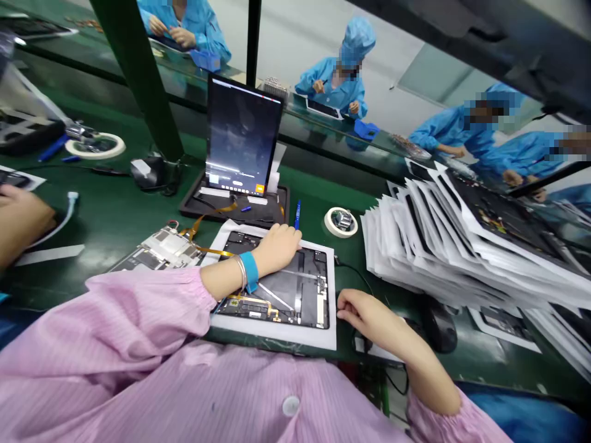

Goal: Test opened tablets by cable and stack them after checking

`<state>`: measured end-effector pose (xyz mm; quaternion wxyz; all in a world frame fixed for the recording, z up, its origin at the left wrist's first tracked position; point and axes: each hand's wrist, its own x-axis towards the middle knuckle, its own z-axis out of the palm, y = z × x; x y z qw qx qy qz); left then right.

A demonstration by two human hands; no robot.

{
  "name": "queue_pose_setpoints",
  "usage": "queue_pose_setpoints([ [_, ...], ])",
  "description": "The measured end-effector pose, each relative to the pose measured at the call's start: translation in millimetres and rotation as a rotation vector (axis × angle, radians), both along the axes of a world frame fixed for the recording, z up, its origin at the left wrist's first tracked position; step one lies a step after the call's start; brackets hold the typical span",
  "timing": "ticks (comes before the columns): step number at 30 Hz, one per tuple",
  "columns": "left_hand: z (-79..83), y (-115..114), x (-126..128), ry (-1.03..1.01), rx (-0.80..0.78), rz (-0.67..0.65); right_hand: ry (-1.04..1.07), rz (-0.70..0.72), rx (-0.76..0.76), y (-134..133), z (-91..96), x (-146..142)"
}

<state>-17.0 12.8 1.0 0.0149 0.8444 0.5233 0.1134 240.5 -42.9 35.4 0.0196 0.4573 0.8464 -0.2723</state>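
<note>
A glossy dark-green workbench spreads beneath both hands, and well beyond them, past a green metal frame, people in blue work clothes sit before a white wall. The left hand lies back-up across the far part of a black tablet housing with exposed circuitry, on a thin white sheet; the right hand, fingers curled toward the thumb, is just beside the sheet's right edge. Near the left hand, on its far side, are a blue pen and an upright lit tablet screen; left of it sits a silvery electronic module with orange flat cables. Right of the right hand are a black mouse and a tall stack of white sheets and dark panels, crowding that side. The left hand and forearm cover part of the housing; its fingertips are hard to make out, and whether either hand grips anything, I cannot tell. The stack runs off the right edge; a neighbour's forearm is cut off at far left.
</note>
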Motion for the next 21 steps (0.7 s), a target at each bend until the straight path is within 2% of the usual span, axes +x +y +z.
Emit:
queue_pose_setpoints([
  [2, 0.2, -1, 1, 0.009, 0.018, -0.035, 0.116, -0.103, 0.003, -3, -6.2, 6],
  [4, 0.5, -2, 2, -0.006, 0.01, -0.075, 0.238, -0.268, 0.045, -5, -10.6, 10],
  [7, -0.5, -3, 3, -0.041, -0.078, -0.088, 0.396, -0.425, 0.053, -7, -16.9, 15],
  [10, -3.3, -3, 3, -0.073, -0.157, -0.074, 0.408, -0.362, 0.101, -11, -21.1, 16],
  [15, -6.5, -1, 1, -0.115, -0.175, -0.075, 0.386, -0.212, 0.243, -15, -26.7, 12],
  [21, -1.6, -3, 2, -0.138, -0.194, -0.078, 0.414, -0.239, 0.178, -12, -31.7, 9],
])
